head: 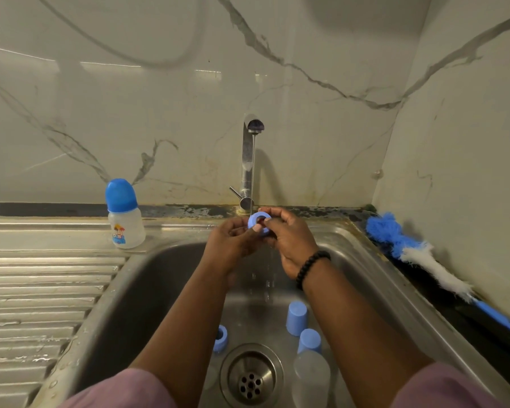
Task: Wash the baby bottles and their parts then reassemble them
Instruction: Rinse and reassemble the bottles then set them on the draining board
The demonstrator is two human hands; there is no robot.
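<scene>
The sink (159,275) is brushed steel, dull-shining and wet, with a ribbed drainer left of the basin. Behind the sink, the tap (248,160) is polished metal. The wall (130,113) behind the tap is glossy veined marble-look panel. The ring (259,223) held under the tap is smooth matt blue plastic. Left of the tap, the bottle (125,222) is cloudy translucent plastic with a shinier blue cap. Right of the sink, the brush (409,248) has fluffy blue and white fibres.
</scene>
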